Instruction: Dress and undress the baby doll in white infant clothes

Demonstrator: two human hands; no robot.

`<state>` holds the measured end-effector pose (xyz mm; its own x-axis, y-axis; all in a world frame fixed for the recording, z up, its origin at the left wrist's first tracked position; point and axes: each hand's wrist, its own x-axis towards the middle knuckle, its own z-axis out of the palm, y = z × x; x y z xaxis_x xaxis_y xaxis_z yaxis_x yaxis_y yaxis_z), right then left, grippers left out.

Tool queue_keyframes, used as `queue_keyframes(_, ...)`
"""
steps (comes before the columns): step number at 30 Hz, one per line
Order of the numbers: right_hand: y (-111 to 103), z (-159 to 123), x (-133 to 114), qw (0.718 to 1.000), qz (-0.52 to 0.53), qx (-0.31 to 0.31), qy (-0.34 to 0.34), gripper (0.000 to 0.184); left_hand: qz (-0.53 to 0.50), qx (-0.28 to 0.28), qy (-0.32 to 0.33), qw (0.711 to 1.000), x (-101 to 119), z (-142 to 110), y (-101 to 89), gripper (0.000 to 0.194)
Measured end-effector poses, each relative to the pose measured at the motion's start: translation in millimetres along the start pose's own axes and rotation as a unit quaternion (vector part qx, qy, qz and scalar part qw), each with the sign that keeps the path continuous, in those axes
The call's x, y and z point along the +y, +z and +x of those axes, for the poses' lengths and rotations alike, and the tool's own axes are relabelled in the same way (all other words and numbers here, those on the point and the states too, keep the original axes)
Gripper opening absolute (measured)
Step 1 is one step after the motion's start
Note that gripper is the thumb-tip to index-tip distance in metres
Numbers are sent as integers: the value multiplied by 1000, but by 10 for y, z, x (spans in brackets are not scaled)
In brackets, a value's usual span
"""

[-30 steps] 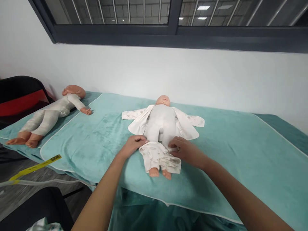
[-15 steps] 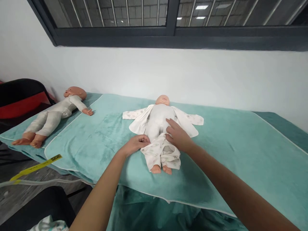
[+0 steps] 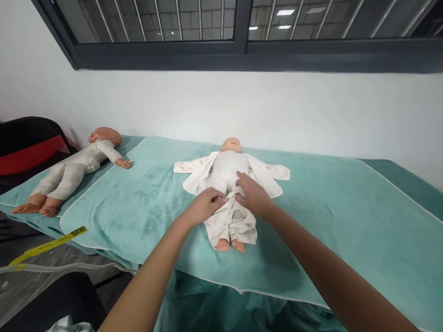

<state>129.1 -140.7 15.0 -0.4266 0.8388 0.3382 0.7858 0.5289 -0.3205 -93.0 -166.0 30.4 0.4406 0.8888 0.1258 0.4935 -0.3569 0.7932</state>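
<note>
A baby doll [image 3: 230, 171] lies on its back in the middle of a teal blanket [image 3: 145, 193], head toward the wall. An open white printed jacket [image 3: 268, 174] is spread under its torso. White printed trousers [image 3: 228, 223] cover its legs, with bare feet sticking out. My left hand [image 3: 205, 206] pinches the trousers' waistband at the doll's left hip. My right hand [image 3: 252, 194] rests on the doll's belly and hip, fingers curled onto the waistband.
A second doll [image 3: 74, 168] in a pale bodysuit lies at the left on another teal blanket. A black and red chair [image 3: 27, 143] stands at the far left. A yellow tape [image 3: 44, 244] lies on the floor. The white wall runs behind the bed.
My right hand rose from the trouser legs to the doll's belly. My left hand slid inward along the waistband. The trousers sit higher on the doll.
</note>
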Motion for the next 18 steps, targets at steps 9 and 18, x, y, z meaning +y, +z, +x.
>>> queue_keyframes(9,17,0,58,1000,-7,4,8,37,179,73,10,981,-10,285,159,4)
queue_keyframes(18,-76,139,201,999,-30,-10,-3,44,244,126,-85,958,-27,456,95,11)
